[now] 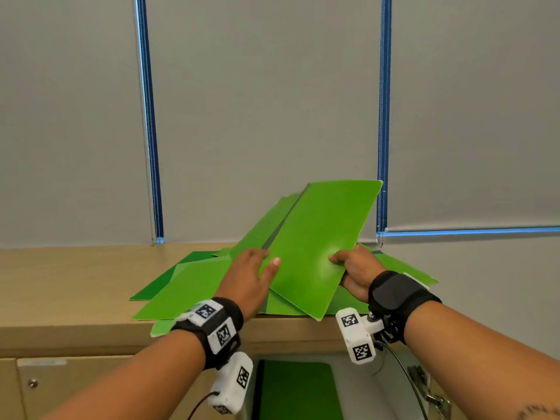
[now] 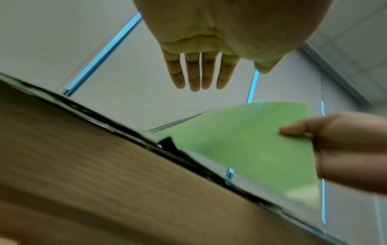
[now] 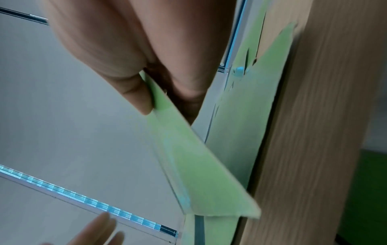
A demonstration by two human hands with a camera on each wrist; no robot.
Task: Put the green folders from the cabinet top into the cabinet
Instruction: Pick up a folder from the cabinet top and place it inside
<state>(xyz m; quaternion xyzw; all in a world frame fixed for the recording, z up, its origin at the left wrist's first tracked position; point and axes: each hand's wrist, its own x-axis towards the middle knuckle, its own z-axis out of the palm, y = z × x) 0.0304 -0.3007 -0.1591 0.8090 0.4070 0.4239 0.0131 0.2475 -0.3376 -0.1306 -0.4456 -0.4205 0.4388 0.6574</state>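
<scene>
At the cabinet top's [image 1: 75, 277] front edge:
Right hand [image 1: 356, 274]: a raised green folder [image 1: 315, 247] is pinched.
Left hand [image 1: 248, 277]: fingers are kept straight, nothing grasped.

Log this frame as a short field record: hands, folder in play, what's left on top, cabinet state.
right hand: pinches the lifted folder's near right edge
left hand: open, fingers straight, beside the lifted folder
lifted folder: tilted, far end raised
pile of folders: several spread on the cabinet top
cabinet: open below, green folder inside
</scene>
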